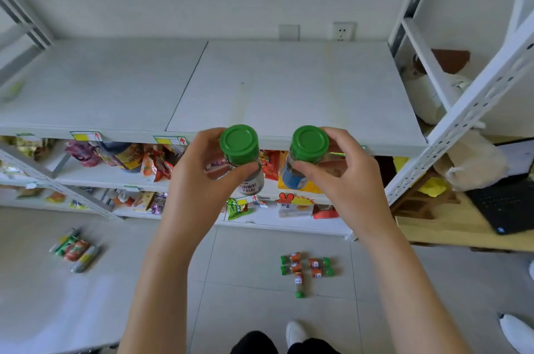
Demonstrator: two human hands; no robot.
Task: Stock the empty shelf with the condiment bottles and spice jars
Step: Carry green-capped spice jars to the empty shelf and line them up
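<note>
My left hand (pixel 199 180) grips a green-capped spice jar (pixel 240 145) upright. In my right hand (pixel 341 177) is a second green-capped spice jar (pixel 309 144) with a blue label. Both jars hover just in front of the front edge of the bare white shelf (pixel 289 87), right of its middle seam. Several more green-capped jars with orange labels (pixel 306 267) lie on the floor below. A few condiment bottles (pixel 76 249) lie on the floor at the left.
Lower shelves (pixel 138 168) hold snack packets. White perforated uprights (pixel 468 110) frame the shelf on the right. A wooden table with a black laptop (pixel 502 206) stands at the right. A wall socket (pixel 342 31) sits behind the shelf. My feet (pixel 294 333) show at the bottom.
</note>
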